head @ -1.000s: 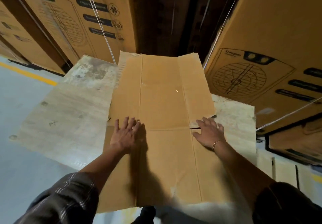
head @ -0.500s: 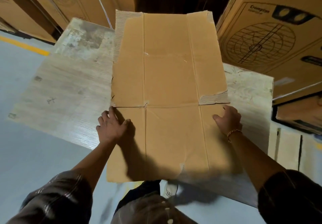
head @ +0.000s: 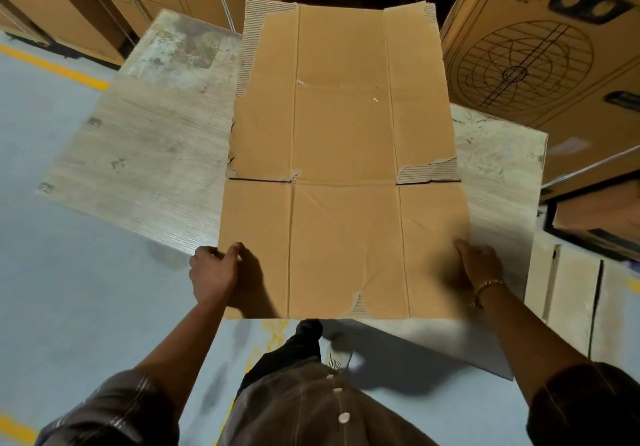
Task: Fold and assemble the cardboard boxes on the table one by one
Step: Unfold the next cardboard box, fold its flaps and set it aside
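- Flattened cardboard box [head: 343, 168] lies between both hands and extends away from them over the table [head: 138, 168]
- Left hand [head: 214, 272] pinches its near left edge
- Right hand [head: 479, 267] grips its right edge
- Probably light and stiff, bending at creases, so hold it by the side edges

cardboard box [head: 346, 154] 1 | table [head: 138, 154] 1 | left hand [head: 213, 272] 1 | right hand [head: 481, 265] 1

One view only: head-worn, wide-angle, facing forward and steeply down past the wearer's shirt [head: 311, 407]. Close range: cardboard sheet [head: 346, 168] on the surface [head: 138, 154] fills centre frame, left hand [head: 213, 272] and right hand [head: 479, 267] sit low. Printed cartons [head: 536, 64] ring the top edge.
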Motion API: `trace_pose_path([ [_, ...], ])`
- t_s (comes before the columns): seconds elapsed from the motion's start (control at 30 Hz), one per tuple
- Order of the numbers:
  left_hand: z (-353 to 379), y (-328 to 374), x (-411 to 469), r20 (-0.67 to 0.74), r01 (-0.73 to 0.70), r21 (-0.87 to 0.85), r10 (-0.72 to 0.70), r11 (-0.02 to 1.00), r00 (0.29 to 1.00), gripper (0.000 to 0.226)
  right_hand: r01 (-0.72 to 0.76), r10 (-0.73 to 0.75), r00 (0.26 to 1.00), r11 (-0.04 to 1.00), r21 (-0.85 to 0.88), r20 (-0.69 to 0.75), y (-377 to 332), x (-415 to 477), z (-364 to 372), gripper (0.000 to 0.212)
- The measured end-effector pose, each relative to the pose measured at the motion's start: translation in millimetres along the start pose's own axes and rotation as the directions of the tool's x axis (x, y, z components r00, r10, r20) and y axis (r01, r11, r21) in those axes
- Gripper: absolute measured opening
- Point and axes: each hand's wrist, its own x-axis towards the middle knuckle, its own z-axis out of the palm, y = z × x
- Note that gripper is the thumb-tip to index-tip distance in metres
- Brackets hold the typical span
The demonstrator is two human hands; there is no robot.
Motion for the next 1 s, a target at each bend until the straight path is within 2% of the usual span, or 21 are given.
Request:
trace_pose_path([
  [0.07,-6,2,0,0.050,-0.018,-0.012,0.018,1.000,0.999,0.061,0.023,-0.024,0.999,0.999,0.043,0.027,-4,3,-5,0.077],
  [0.17,-11,4,-8,0.093,-0.122,0.077,0.114,0.990,0.989,0.059,0.133,-0.133,0.989,0.991,0.001,0.057,-12,-13,-10,0.066],
  [0.27,-14,-1,-22,0.086,-0.189,0.100,0.181,0.977,0.980,0.059,0.244,-0.244,0.970,0.969,-0.033,-0.009,-11,-30,-10,0.063],
  [0.47,-28,-6,-46,0.003,-0.325,0.051,0.325,0.944,0.946,0.061,0.327,-0.331,0.936,0.944,-0.047,-0.119,-8,-49,-17,0.061],
  [0.6,-41,-12,-61,-0.042,-0.343,0.013,0.344,0.939,0.938,0.061,0.364,-0.367,0.919,0.930,-0.046,-0.146,-1,-60,-28,0.068],
  [0.87,-78,-48,-88,-0.134,-0.337,-0.107,0.322,0.935,0.937,0.058,0.472,-0.467,0.869,0.881,-0.012,-0.163,-1,-94,-28,0.062],
  [1.0,-109,-69,-93,-0.210,-0.312,-0.154,0.278,0.937,0.937,0.057,0.521,-0.514,0.846,0.853,0.023,-0.142,-18,-121,-15,0.071],
])
